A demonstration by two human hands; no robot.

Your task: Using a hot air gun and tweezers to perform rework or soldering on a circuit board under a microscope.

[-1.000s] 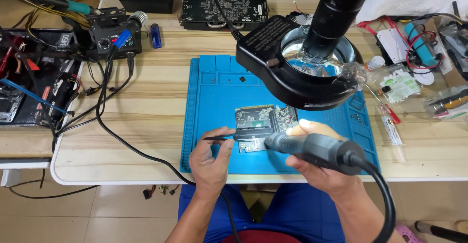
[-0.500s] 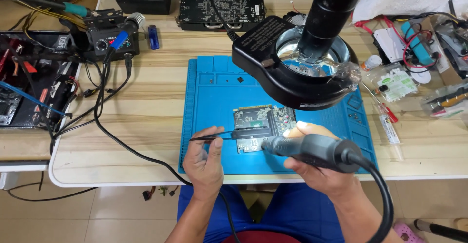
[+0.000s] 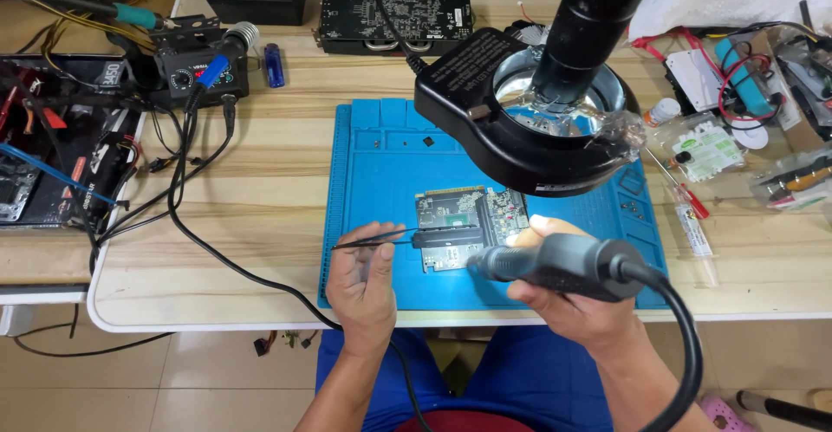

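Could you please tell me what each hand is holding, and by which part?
The left hand pinches black tweezers near their rear end; the right hand grips a grey corded heating tool around its handle.

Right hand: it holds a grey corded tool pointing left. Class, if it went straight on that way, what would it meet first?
Probably the circuit board; the right hand aims the grey tool at its lower edge, though the height above it is unclear.

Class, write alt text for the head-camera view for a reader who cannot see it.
A left hand holds black tweezers to a circuit board on a blue mat, while the right hand aims a grey corded hot-air handpiece at it. A black ring magnifier lamp hangs above.
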